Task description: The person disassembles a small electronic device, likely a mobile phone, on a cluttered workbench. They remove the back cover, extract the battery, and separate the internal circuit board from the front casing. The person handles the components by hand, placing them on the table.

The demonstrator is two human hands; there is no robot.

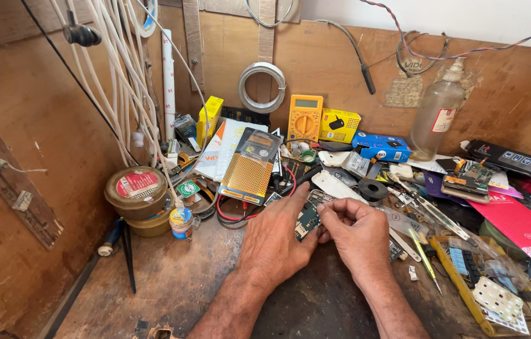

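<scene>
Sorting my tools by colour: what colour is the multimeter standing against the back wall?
The multimeter is orange-yellow with a grey screen, seen best in the head view.

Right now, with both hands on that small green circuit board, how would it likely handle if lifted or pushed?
The circuit board looks thin and flat, so probably stiff and light. Its bare parts suggest it is fragile under squeezing. The left hand and right hand pinch its edges, which probably suits it; pushed, it would likely slide on the worn bench.

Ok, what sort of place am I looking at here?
Most likely a small electronics repair bench. A yellow multimeter leans against the wooden back wall, the hands, left hand and right hand, hold a small circuit board, and loose boards, tweezers and wires litter the worktop.
</scene>
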